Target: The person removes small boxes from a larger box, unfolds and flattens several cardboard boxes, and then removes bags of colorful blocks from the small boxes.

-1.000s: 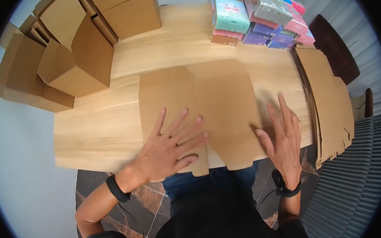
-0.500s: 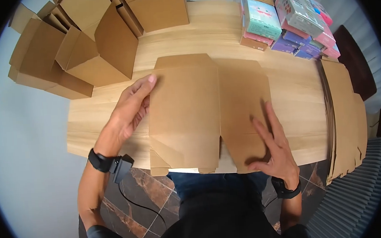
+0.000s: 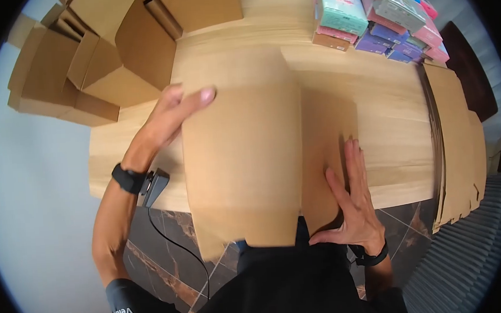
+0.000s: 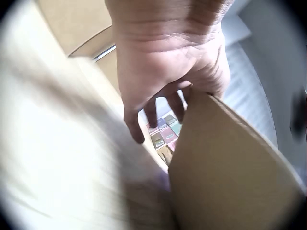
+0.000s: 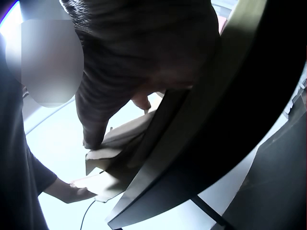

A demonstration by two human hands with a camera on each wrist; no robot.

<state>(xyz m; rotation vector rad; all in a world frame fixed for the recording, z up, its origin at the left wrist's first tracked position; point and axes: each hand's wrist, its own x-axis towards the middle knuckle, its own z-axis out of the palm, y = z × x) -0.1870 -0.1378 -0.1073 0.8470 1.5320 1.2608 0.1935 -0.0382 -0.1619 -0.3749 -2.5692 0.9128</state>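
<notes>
A flattened cardboard box (image 3: 242,157) lies in front of me, and its left panel is raised off the wooden table. My left hand (image 3: 165,120) grips the left edge of that panel near its far corner, thumb on top and fingers behind. In the left wrist view the cardboard panel (image 4: 230,167) runs up into the hand at the thumb, with the fingers hanging on the other side. My right hand (image 3: 354,207) rests with spread fingers on the lower right panel (image 3: 325,146), near its right edge. In the right wrist view the hand is dark.
Opened cardboard boxes (image 3: 119,67) stand at the back left of the table (image 3: 400,159). Colourful packaged boxes (image 3: 342,7) are stacked at the back right. A pile of flat cardboard (image 3: 456,144) lies along the right edge. A cable (image 3: 175,239) hangs from the left wrist camera.
My left hand has gone from lying flat on the cardboard to gripping its left edge, and the left panel has risen. My right hand has moved in from beside the cardboard onto the right panel.
</notes>
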